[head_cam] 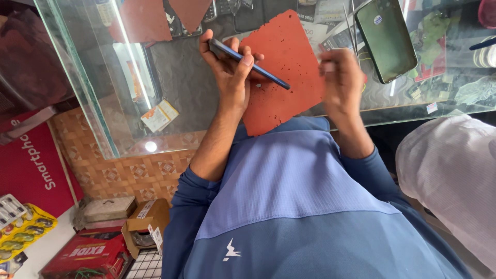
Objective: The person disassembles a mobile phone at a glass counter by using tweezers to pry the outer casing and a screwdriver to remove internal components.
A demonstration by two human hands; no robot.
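My left hand [230, 72] clamps a slim dark-blue phone [248, 63] edge-on above the rust-red rubber mat [284, 72]; at three o'clock, my blurred right hand [341, 82] perhaps pinches something small.

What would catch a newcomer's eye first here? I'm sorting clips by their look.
The red mat on the glass counter stands out at centre. Over it the left hand holds a dark phone edge-on, and the right hand, blurred, is beside it. A second phone lies face down at upper right.
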